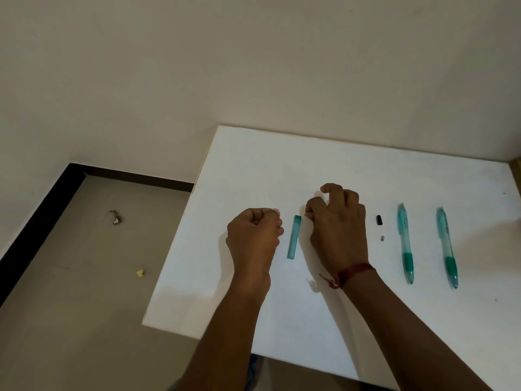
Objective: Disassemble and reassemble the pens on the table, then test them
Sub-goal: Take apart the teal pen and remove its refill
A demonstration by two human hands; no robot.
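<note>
Well, starting far left, out on the floor (pixel 70 306): a small grey scrap (pixel 115 218) lies near the dark skirting, and a yellow scrap (pixel 140 272) sits nearer to us, close to the table's left edge. Onto the white table (pixel 282 165) now. The left hand (pixel 253 235) is over the tabletop with its fingers curled in tight against the thumb, knuckles up. Whether anything is pinched inside that fist, I cannot tell. Just to its right lies a teal barrel (pixel 293 237), a short see-through tube flat on the table, running near to far, touched by neither hand. Just beside that is the right hand (pixel 338 221), a red thread band (pixel 353 272) round the wrist, fingers hooked over, forefinger arched high, thumb tip down by the barrel's far end. There may be something tiny at the thumb, but it is too small to make out, so I cannot tell its grip. Moving right, a small black cap (pixel 379 220) lies on the table with a tiny grey piece (pixel 382 238) just nearer. Then the left teal pen (pixel 405 244) and, well apart from it, the right teal pen (pixel 446 246), both whole, green grips and tips pointing toward us.
</note>
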